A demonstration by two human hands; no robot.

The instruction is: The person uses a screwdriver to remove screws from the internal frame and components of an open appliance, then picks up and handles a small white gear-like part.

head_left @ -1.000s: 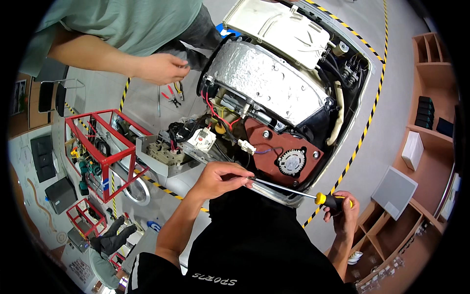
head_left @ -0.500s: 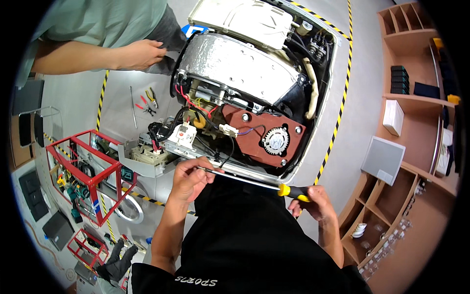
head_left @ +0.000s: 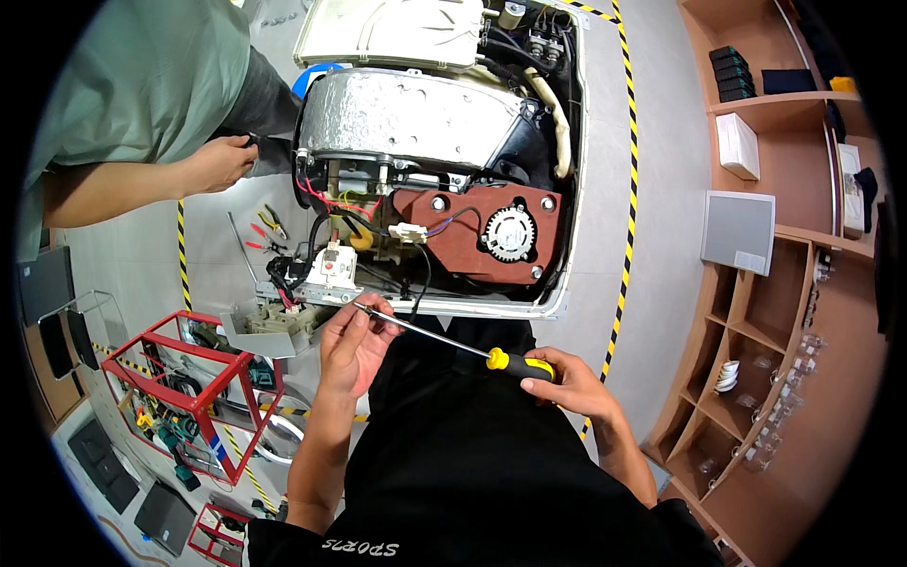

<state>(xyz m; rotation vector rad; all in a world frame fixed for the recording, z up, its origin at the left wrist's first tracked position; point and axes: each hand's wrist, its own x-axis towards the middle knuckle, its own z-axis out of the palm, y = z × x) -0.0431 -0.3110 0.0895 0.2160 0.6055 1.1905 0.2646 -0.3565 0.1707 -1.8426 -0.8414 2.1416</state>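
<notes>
A long screwdriver (head_left: 436, 335) with a yellow and black handle slants across in front of my body. My right hand (head_left: 573, 383) is closed round its handle. At the tip end, my left hand (head_left: 348, 350) pinches the shaft between thumb and fingers; whether a screw sits at the tip is too small to tell. Just beyond the hands lies an opened machine (head_left: 557, 307) with its insides bare. It holds a reddish-brown plate (head_left: 435, 253) with a toothed white disc (head_left: 508, 234), a silver-wrapped drum housing (head_left: 397, 115), a white connector (head_left: 408, 232) and a white switch block (head_left: 334, 265).
A co-worker's hand (head_left: 222, 163) is left of the machine. Pliers (head_left: 272, 223) and a metal rod (head_left: 242, 244) lie on the floor nearby. A red frame (head_left: 203, 397) with power tools stands at lower left. Wooden shelves (head_left: 756, 312) line the right side.
My view has shifted, so the machine sits further left. The screwdriver now tilts more steeply, handle nearer my body. The co-worker's hand has moved lower in the view.
</notes>
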